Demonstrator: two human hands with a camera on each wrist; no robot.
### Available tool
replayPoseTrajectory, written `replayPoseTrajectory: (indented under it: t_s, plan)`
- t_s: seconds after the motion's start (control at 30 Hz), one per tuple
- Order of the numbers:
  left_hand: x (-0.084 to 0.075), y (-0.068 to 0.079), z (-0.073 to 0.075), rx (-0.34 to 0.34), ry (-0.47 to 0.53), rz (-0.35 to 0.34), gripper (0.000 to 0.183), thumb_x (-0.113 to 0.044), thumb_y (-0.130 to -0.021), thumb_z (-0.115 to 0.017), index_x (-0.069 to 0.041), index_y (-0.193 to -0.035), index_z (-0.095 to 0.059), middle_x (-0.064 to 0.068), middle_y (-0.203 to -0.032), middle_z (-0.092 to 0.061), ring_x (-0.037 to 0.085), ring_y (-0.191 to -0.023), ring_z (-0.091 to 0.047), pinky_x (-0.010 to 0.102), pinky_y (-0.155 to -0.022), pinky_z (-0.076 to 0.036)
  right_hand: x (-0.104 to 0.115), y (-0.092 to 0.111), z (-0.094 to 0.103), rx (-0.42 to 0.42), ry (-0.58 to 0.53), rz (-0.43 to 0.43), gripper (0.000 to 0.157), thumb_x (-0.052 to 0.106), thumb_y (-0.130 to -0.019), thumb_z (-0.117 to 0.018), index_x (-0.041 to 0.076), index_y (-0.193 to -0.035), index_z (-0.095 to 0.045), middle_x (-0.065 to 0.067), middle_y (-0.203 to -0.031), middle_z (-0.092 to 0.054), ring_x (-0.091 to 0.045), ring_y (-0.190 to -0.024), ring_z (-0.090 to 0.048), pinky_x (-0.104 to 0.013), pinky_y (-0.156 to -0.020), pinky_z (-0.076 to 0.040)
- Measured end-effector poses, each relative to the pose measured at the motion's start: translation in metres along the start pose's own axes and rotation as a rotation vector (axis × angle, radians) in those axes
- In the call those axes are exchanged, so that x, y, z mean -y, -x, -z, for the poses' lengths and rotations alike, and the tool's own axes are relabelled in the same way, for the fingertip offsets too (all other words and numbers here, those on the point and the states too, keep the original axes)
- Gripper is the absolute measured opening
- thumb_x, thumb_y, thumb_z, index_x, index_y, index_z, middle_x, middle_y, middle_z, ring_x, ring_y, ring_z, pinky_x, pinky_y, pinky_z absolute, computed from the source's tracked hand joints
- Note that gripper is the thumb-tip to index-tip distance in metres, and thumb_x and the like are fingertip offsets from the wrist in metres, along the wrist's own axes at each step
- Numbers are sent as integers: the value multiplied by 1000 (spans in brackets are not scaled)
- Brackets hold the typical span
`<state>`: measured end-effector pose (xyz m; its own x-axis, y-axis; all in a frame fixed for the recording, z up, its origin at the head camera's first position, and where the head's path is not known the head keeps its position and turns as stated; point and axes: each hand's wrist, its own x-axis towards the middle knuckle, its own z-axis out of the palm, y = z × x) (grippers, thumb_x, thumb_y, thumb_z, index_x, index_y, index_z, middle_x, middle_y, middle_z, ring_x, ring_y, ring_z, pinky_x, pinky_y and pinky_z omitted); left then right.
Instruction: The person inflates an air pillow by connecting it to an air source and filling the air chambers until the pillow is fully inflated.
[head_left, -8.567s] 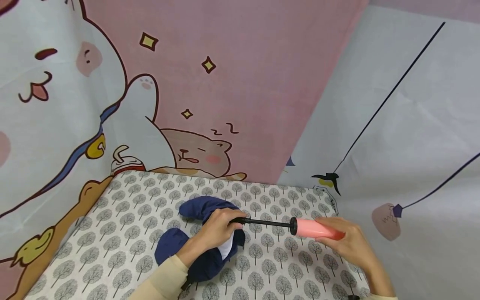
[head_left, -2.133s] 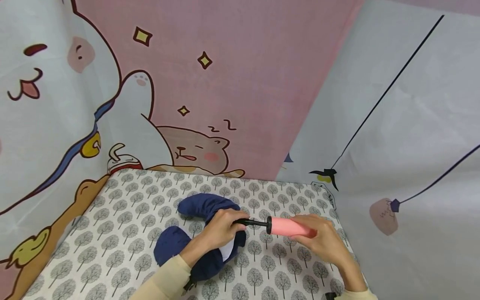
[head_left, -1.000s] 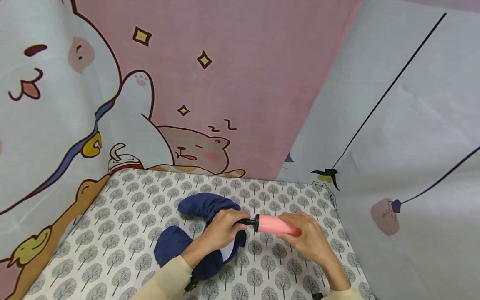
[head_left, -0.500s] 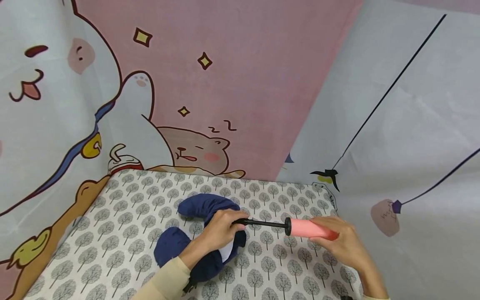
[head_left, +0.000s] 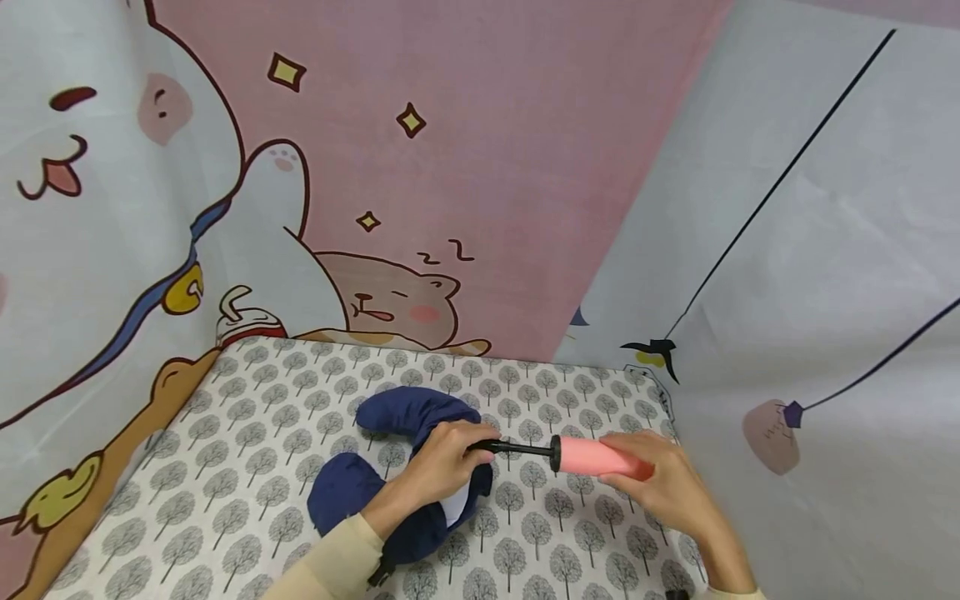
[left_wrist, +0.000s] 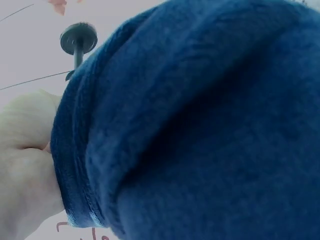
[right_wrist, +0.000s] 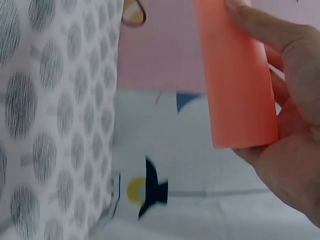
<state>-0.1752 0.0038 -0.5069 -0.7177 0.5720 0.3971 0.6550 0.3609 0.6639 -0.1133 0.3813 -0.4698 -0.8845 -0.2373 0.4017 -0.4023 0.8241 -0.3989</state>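
Note:
A hand air pump is stretched level between my two hands in the head view. My right hand (head_left: 660, 479) grips its pink barrel (head_left: 596, 456); the right wrist view shows thumb and fingers round that barrel (right_wrist: 240, 85). A length of black rod (head_left: 525, 448) shows out of the barrel's collar. My left hand (head_left: 446, 458) holds the black end of the pump at the edge of a navy U-shaped neck pillow (head_left: 412, 410). The pillow's fabric (left_wrist: 200, 125) fills most of the left wrist view. How the pump's end meets the pillow is hidden by my left fingers.
Both hands work over a table (head_left: 277, 425) covered with tree-print cloth. Behind it hangs a pink cartoon backdrop (head_left: 510, 167), with a pale cloth wall (head_left: 825, 250) on the right. A white patch (head_left: 456, 504) shows on the pillow's inner side.
My right hand has slid the pink barrel left, then right, and now partly back left, so the exposed rod shortened, lengthened and shortened again. The left hand and pillow have stayed put.

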Motion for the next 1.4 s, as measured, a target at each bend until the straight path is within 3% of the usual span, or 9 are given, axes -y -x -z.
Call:
replayPoseTrajectory:
  t_s: [0.13,0.27,0.47,0.83,1.03,1.17,1.27,1.4]
  plan:
    - [-1,-1,-1,-34,-43,-25,32,-11,-104,-79,-7,-136,-81,16,-136,-82,30,-121,-80,40,-96,-68,17,-14,-19,-32,-6,72,60,15,-71,-108,21,-128,-86,4,-123,-87,-20,-109,-79,-40,-96,-60]
    - [-2,-1,-1,-66,-65,-40,30,-11,-102,-81,-7,-132,-82,12,-130,-84,28,-114,-81,38,-91,-67,31,-23,-34,-51,-39,114,60,10,-69,-107,14,-125,-86,-2,-121,-87,-18,-105,-77,-35,-90,-60]
    - [-1,0,-3,-30,-60,-35,30,-13,-103,-79,-8,-133,-82,11,-129,-85,27,-111,-81,30,-86,-62,40,-23,-45,-50,-50,116,59,14,-69,-108,18,-125,-87,2,-121,-87,-15,-106,-77,-37,-90,-63]
    - [-1,0,0,-13,-67,-44,33,-15,-106,-77,-6,-137,-80,15,-136,-82,30,-120,-80,39,-96,-67,5,-3,-15,-39,-9,77,62,17,-71,-109,23,-129,-86,4,-124,-87,-18,-111,-79,-33,-97,-61]
    - [-1,2,3,-32,-57,-29,34,-12,-104,-79,-5,-138,-80,16,-137,-82,32,-124,-80,43,-99,-68,-19,13,16,-5,-42,-55,62,23,-76,-107,30,-133,-84,-1,-130,-85,8,-118,-64,-20,-95,-53]
    - [-2,2,6,-42,-42,-17,34,-6,-104,-79,-4,-138,-80,18,-138,-81,33,-126,-79,44,-100,-68,-27,17,31,-31,-32,-66,62,21,-74,-108,28,-132,-85,-3,-128,-86,18,-119,-58,-8,-96,-48]
    - [-1,1,6,-48,-41,-26,34,-5,-103,-79,-4,-137,-80,18,-137,-82,34,-125,-79,46,-100,-67,-26,15,32,-42,-24,-42,63,22,-74,-108,28,-132,-85,-2,-127,-86,15,-117,-61,-6,-96,-46]
    - [4,0,1,-44,-48,-92,31,-12,-106,-76,-4,-137,-80,17,-135,-82,33,-121,-80,43,-96,-68,-10,6,14,-34,-7,9,63,23,-73,-108,30,-131,-85,3,-126,-86,1,-115,-71,-18,-97,-52]
